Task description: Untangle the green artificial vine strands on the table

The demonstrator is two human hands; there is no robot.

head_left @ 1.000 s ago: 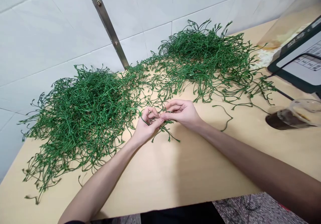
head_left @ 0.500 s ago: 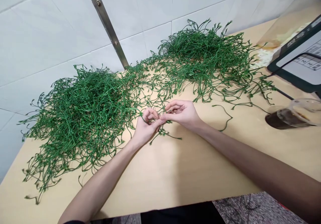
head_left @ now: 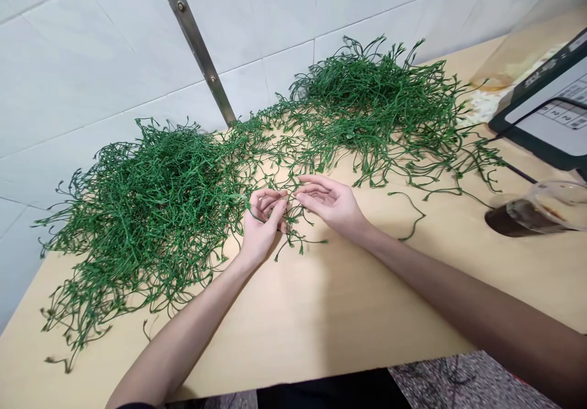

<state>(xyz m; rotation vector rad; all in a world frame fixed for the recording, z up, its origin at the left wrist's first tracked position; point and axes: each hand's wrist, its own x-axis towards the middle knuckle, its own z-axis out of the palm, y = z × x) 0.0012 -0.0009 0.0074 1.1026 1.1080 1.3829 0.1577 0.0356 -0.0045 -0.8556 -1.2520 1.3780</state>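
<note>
Centre of the frame, and both hands were over the pale wooden table [head_left: 321, 317], bare forearms reaching in from the bottom edge. The left hand [head_left: 262, 225] was curled in, fingers bent over toward the thumb, and it had a thin green sprig [head_left: 296, 241] nipped in that loose pinch, its branched ends trailing down and to the right onto the tabletop just below the knuckles. The right hand [head_left: 332, 204] was wide open, palm turned up, fingers stretched out flat toward the left hand, the tips just beside the left fingers; nothing lay in that palm, though whether the fingertips brushed the strands there I could not tell. Behind the hands, a big tangled heap of green stems [head_left: 151, 213] filled the left middle of the frame, and a second heap [head_left: 376, 103] spread across the upper right, the two joined by a thin scatter of strands just above the hands. One loose curved stem [head_left: 411, 213] lay by itself to the right of the right wrist. At the right edge sat a clear cup [head_left: 532, 213] with dark liquid in it, tipped on its side, and above it a dark-framed scale [head_left: 550, 109]. A slanted metal bracket [head_left: 202, 60] ran down the white tiled wall [head_left: 92, 48] in the upper left.
</note>
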